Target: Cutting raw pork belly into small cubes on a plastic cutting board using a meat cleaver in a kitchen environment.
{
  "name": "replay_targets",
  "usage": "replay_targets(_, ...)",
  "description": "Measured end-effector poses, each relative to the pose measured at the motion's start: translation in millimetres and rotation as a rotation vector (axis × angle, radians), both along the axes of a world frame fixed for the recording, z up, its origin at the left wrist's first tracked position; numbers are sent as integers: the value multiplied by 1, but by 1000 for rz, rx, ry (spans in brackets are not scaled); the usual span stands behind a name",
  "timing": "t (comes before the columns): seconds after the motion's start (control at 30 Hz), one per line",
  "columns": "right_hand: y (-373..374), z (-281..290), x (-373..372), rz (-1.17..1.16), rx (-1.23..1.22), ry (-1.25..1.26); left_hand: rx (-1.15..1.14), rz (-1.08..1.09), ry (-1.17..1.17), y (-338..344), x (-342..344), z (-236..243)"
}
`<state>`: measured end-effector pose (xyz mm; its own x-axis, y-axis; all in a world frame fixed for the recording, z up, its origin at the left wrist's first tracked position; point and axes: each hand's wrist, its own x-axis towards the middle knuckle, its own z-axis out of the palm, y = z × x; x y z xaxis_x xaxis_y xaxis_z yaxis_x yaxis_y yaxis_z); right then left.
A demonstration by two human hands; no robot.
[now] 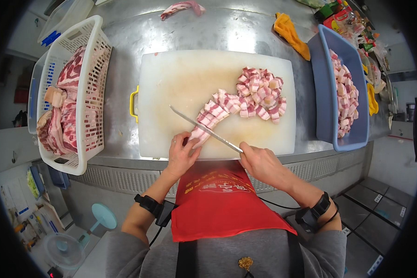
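Observation:
A long strip of pork belly (209, 116) lies on the white cutting board (171, 83), its upper part sliced into pieces that still sit in a row. My left hand (182, 153) presses its fingers on the uncut near end of the strip. In my right hand (259, 161) is the handle of a knife (204, 127). The thin blade crosses the strip just above my left fingers, its tip pointing to the upper left. To the right of the row rests a heap of diced pork (262, 92).
On the left stands a white slotted basket (94, 92) of large meat pieces; on the right, a blue tub (322, 88) of diced pork. An orange cloth (291, 34) and a meat strip (183, 8) lie beyond the board. A yellow handle (133, 104) juts from the board's left side.

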<state>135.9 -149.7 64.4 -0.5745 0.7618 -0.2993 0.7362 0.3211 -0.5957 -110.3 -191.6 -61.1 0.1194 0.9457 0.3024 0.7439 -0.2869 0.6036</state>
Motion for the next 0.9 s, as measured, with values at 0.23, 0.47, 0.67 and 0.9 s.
replay_targets(0.23, 0, -49, -36, 4, 63, 39, 20, -61, -56, 3, 5, -2)
replay_targets(0.47, 4, -49, -21, 57, 177, -12, -6, -19, 88, 13, 4, -1)
replay_targets(0.67, 18, -35, 28, 22, 327, -202, -98, -19, -111, 17, 3, 3)
replay_targets(0.9, 42, -18, 56, -258, 384, -93, -17, -59, -263, 44, 32, 15)
